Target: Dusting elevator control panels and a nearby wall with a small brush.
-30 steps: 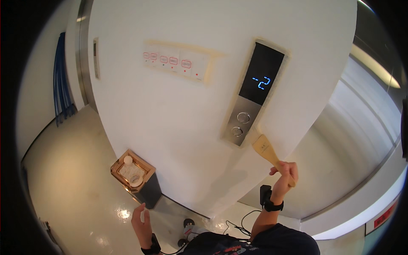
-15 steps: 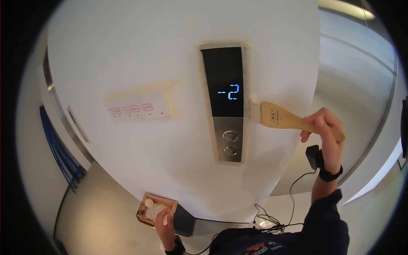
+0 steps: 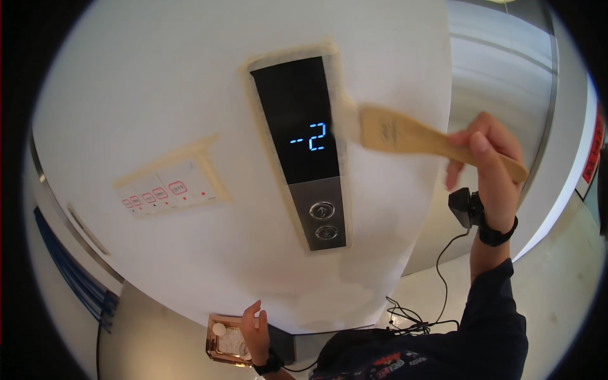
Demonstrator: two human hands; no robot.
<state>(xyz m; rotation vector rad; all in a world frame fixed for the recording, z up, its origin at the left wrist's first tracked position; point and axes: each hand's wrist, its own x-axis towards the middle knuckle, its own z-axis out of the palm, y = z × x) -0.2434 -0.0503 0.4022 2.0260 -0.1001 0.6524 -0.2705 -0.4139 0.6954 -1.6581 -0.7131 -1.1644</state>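
Observation:
My right hand (image 3: 487, 152) grips the narrow end of a flat wooden-handled paintbrush (image 3: 405, 134). Its short pale bristles reach toward the masking tape (image 3: 342, 120) along the right side of a tall elevator call panel (image 3: 297, 130); whether they touch it is blurred. The panel has a lit display and two round buttons. Low on the left, my left hand (image 3: 255, 332) is raised with fingers stretched out, partly in front of an open-topped brown box (image 3: 211, 335). A small pale round thing (image 3: 219, 329) and whitish material lie in the box.
A taped white plate (image 3: 166, 190) with small red marks is on the white wall (image 3: 209, 76), left of the panel. Blue tubes (image 3: 73, 272) stand at far left. A black cable (image 3: 445, 266) hangs from the device at my right wrist. A metal door (image 3: 497, 82) is to the right.
The view has turned, so the panel sits further left and tilted. The brush has shifted slightly upward along the panel's right side. My left hand has come up from over the box.

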